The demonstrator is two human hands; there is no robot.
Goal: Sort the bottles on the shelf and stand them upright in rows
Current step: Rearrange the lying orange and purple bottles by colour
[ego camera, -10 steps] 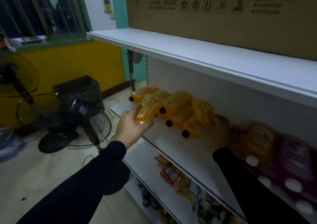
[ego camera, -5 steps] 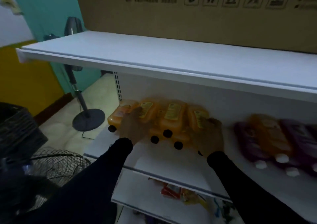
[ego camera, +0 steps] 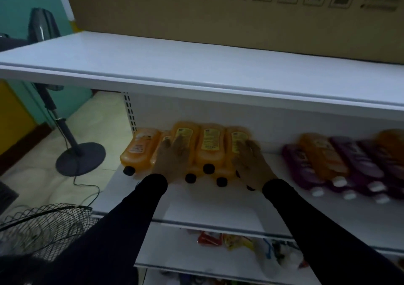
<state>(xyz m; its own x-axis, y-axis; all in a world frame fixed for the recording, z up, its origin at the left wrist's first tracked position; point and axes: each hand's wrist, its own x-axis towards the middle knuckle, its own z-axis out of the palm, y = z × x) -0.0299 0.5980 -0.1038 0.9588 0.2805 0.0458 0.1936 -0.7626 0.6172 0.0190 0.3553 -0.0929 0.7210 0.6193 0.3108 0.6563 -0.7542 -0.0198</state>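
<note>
Both hands flat on lying orange bottles, middle white shelf.

Left hand [ego camera: 172,161] and right hand [ego camera: 251,164] rest with fingers spread and straight on the cluster of orange plastic bottles with black caps [ego camera: 208,147], gripping nothing. Bottles lie flat at the shelf's left end, long axes front-to-back, caps toward the front edge, bases near the back panel. Yellow labels blurred, unreadable. Bare strip of white metal shelf [ego camera: 218,208] in front of caps. To the right, purple and orange bottles with white caps [ego camera: 341,164] also lie caps-forward. Brown cardboard box [ego camera: 218,16] above carries handling symbols; its print is illegible.
</note>
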